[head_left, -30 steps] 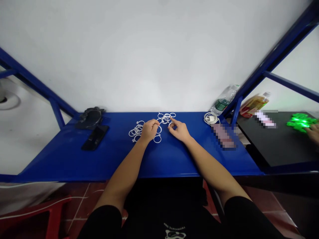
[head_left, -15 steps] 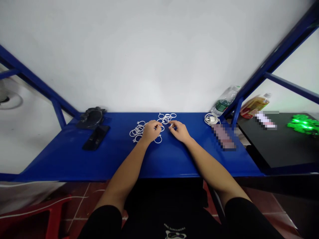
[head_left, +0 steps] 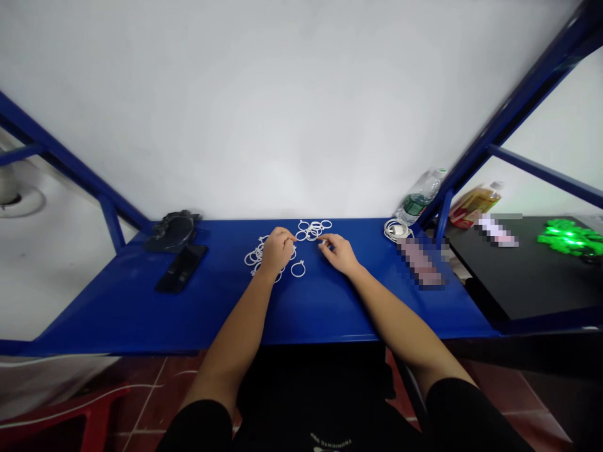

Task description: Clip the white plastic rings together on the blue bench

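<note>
My left hand [head_left: 277,251] is over the right part of a loose pile of thin white rings with small eyelets [head_left: 252,256], fingers curled together. Part of a white ring shows by its fingertips, but whether they grip it is hidden. My right hand [head_left: 339,253] rests on the blue table a short way to the right. Its thumb and forefinger are pinched on a small white piece [head_left: 323,242]. A smaller cluster of white rings [head_left: 313,232] lies just beyond, between both hands. One single ring [head_left: 298,269] lies flat in front, apart from the pile.
To the left on the blue table [head_left: 122,314] are a black phone [head_left: 181,269] and a dark round object [head_left: 174,231]. At right lie a coiled white cable with charger [head_left: 398,231], a water bottle [head_left: 419,199] and a blurred-out item [head_left: 421,262]. Blue frame bars rise at both sides.
My left hand has shifted a little left, onto the pile. The ring that stuck out at its fingertips now shows only partly beside it. My right hand has hardly moved. The view has tilted slightly.
</note>
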Motion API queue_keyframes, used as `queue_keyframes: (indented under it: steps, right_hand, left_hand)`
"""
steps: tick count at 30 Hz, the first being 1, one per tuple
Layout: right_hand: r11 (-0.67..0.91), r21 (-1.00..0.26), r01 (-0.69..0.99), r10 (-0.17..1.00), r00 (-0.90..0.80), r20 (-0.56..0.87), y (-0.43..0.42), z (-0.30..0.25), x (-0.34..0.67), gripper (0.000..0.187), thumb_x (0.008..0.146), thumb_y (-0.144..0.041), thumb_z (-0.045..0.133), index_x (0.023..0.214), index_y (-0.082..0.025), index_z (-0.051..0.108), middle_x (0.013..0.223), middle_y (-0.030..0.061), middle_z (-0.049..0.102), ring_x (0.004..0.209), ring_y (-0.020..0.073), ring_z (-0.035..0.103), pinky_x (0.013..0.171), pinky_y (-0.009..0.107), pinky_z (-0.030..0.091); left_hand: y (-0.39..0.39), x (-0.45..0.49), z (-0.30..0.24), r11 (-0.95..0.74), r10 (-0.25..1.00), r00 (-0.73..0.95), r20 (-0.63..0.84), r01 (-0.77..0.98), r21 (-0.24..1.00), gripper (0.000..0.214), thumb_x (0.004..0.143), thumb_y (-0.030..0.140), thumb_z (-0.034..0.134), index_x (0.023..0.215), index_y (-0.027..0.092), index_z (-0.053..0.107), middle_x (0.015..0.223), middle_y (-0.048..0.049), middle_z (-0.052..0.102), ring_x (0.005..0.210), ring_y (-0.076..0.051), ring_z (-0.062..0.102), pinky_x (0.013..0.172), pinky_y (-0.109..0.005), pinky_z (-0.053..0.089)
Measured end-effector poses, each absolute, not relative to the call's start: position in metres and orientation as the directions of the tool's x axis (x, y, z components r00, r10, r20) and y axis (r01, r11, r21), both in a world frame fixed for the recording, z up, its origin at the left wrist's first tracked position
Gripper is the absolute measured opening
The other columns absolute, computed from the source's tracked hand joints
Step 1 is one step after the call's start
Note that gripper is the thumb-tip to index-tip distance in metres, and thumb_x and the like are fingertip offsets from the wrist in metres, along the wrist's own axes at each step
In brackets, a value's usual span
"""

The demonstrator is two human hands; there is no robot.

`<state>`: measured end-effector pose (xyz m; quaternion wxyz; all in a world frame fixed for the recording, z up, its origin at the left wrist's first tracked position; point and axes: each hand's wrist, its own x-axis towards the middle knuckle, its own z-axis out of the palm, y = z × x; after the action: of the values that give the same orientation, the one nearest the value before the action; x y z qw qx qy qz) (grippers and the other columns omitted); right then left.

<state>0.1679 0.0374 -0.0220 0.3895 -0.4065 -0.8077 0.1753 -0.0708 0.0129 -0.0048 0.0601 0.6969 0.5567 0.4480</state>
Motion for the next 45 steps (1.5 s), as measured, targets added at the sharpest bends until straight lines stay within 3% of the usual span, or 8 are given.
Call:
queue_keyframes:
  steps: [6,10,15,23,29,34,39,45]
  right_hand:
    - [0.621,-0.612,0.489,0.78,-0.312,0.542,0.038,-0.02,0.167,0.042,0.089,-0.02,0.061,0.13,-0.023,0.067,0.085,0.0015,0.077,0.092,0.0237,0.073,0.11,0.048,0.049]
    - [0.648,-0.619,0.443,0.76,-0.329,0.56,0.035,-0.015,0.166,0.024,0.092,-0.021,0.056,0.109,-0.026,0.072,0.101,0.0033,0.08,0.118,0.0268,0.071,0.125,0.06,0.029]
    - [0.668,-0.645,0.37,0.741,-0.401,0.538,0.029,-0.011,0.165,0.018,0.098,-0.026,0.053,0.102,-0.026,0.07,0.109,0.0044,0.079,0.128,0.0272,0.067,0.124,0.059,0.03]
    - [0.709,-0.611,0.353,0.701,-0.449,0.553,0.031,-0.014,0.165,0.023,0.091,-0.016,0.049,0.095,-0.024,0.07,0.105,0.0046,0.078,0.121,0.0248,0.069,0.121,0.053,0.037]
    - [0.697,-0.627,0.347,0.71,-0.456,0.537,0.033,-0.011,0.167,0.026,0.087,-0.013,0.047,0.081,-0.023,0.071,0.101,0.0059,0.076,0.115,0.0248,0.068,0.108,0.045,0.048]
    - [0.713,-0.621,0.325,0.696,-0.437,0.57,0.033,-0.01,0.17,0.028,0.087,-0.011,0.044,0.077,-0.022,0.068,0.094,0.0061,0.073,0.102,0.0231,0.069,0.094,0.039,0.053]
    - [0.696,-0.607,0.384,0.716,-0.427,0.551,0.03,-0.014,0.167,0.03,0.087,-0.011,0.045,0.098,-0.022,0.07,0.096,0.0051,0.074,0.096,0.0229,0.068,0.091,0.039,0.054]
    - [0.71,-0.55,0.439,0.7,-0.521,0.488,0.031,-0.018,0.165,0.047,0.088,-0.01,0.047,0.129,-0.02,0.066,0.122,0.0088,0.075,0.109,0.0255,0.068,0.099,0.044,0.054]
  left_hand:
    - [0.014,-0.078,-0.004,-0.066,0.904,-0.19,0.382,0.823,0.565,0.024,0.089,0.016,0.061,0.106,0.024,0.077,0.121,-0.0074,0.066,0.101,-0.025,0.069,0.093,-0.04,0.056]
    - [0.011,-0.071,-0.003,-0.146,0.874,-0.15,0.461,0.825,0.546,0.02,0.095,0.025,0.064,0.112,0.023,0.074,0.121,-0.0082,0.066,0.105,-0.024,0.068,0.093,-0.037,0.057]
    - [0.005,-0.053,-0.007,-0.398,0.846,0.112,0.521,0.783,0.478,0.018,0.096,0.025,0.064,0.111,0.023,0.073,0.117,-0.0067,0.067,0.104,-0.021,0.069,0.09,-0.032,0.057]
    - [0.0,-0.036,-0.015,-0.515,0.832,0.289,0.473,0.72,0.465,0.019,0.096,0.024,0.063,0.113,0.022,0.072,0.118,-0.0063,0.068,0.101,-0.019,0.069,0.088,-0.032,0.057]
    - [0.005,-0.039,-0.014,-0.447,0.842,0.27,0.468,0.834,0.324,0.031,0.095,0.037,0.067,0.122,0.025,0.073,0.137,-0.0095,0.067,0.129,-0.031,0.057,0.112,-0.05,0.044]
    - [0.007,-0.044,-0.022,-0.32,0.924,0.246,0.293,0.917,0.239,0.059,0.098,0.061,0.057,0.145,0.026,0.061,0.157,-0.012,0.054,0.147,-0.04,0.042,0.121,-0.064,0.025]
    - [0.01,-0.05,-0.026,-0.269,0.951,0.223,0.213,0.938,0.22,0.052,0.098,0.061,0.056,0.137,0.027,0.066,0.15,-0.0115,0.061,0.142,-0.039,0.048,0.123,-0.066,0.016]
    - [0.013,-0.054,-0.018,-0.163,0.96,0.104,0.26,0.962,0.218,0.035,0.098,0.049,0.061,0.122,0.027,0.073,0.122,-0.0104,0.075,0.121,-0.033,0.061,0.121,-0.058,0.023]
